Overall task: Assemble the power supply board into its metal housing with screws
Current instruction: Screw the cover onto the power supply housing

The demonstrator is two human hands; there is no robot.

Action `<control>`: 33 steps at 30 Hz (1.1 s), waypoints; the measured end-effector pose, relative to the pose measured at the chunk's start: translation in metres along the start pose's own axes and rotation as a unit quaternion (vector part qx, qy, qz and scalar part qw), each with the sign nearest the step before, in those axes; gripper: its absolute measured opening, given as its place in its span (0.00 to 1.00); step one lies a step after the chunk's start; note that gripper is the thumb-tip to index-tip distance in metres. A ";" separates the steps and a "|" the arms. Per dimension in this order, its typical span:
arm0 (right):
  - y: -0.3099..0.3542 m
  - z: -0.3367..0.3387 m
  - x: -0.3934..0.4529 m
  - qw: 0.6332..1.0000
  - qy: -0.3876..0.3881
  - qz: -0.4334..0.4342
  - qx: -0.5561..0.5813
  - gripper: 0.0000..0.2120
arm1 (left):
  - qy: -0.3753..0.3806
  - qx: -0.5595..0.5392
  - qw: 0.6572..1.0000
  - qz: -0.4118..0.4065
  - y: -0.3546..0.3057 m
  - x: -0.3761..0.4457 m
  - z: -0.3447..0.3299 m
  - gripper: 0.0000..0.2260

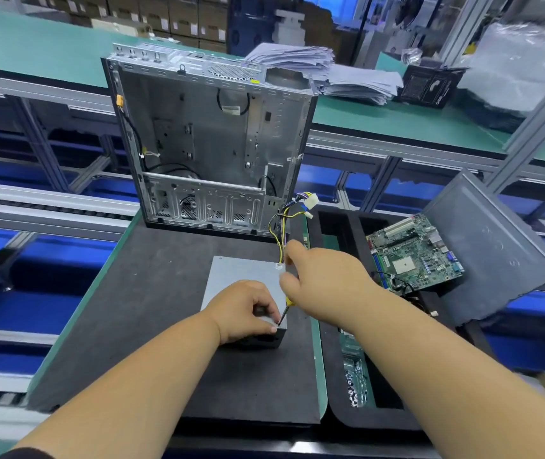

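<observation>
A flat dark foam mat [152, 293] fills the middle of the frame. A grey metal power supply box [248, 276] sits on it, right of center. Behind the box, a tall open metal computer case [211, 144] stands upright at the mat's far edge. At the right, a green circuit board [416, 253] lies in a black foam tray [340, 376]. Small silver screws [355, 382] lie in the tray, lower down. A pile of white papers [330, 72] rests on the long green bench [32, 44] at the upper right.

The black mat [125, 309] lies bare to the left of the power supply [244, 276] and in front of it, giving open passage there. Behind, the upright case [204, 144] walls off the far side, with its wires [284, 223] hanging by the supply's right rear corner. To the right, the foam tray [334, 402] with screws [355, 382] and the motherboard [416, 253] crowd the way.
</observation>
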State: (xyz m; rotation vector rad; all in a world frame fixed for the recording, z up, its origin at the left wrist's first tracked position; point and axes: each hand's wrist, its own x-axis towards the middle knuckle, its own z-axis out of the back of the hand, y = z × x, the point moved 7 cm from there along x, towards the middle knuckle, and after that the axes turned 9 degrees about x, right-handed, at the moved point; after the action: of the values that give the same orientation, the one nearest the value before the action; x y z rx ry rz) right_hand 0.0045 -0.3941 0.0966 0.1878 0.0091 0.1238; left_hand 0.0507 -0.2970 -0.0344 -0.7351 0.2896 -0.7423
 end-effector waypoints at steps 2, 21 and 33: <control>0.002 0.003 0.000 0.999 0.018 0.006 0.037 0.10 | 0.000 0.000 1.000 0.000 0.000 0.000 0.000 0.09; 0.003 0.005 0.000 0.997 0.036 0.014 0.073 0.12 | -0.001 0.015 1.000 0.000 0.002 0.001 0.000 0.07; 0.007 0.002 -0.003 0.995 0.054 0.006 0.088 0.14 | 0.002 0.017 1.000 -0.004 0.001 0.002 -0.001 0.08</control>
State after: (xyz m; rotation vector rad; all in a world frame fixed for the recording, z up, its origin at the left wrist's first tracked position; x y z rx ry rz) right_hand 0.0010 -0.3880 0.0997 0.3579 0.1269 0.1454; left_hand 0.0519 -0.2980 -0.0352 -0.7021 0.2770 -0.7546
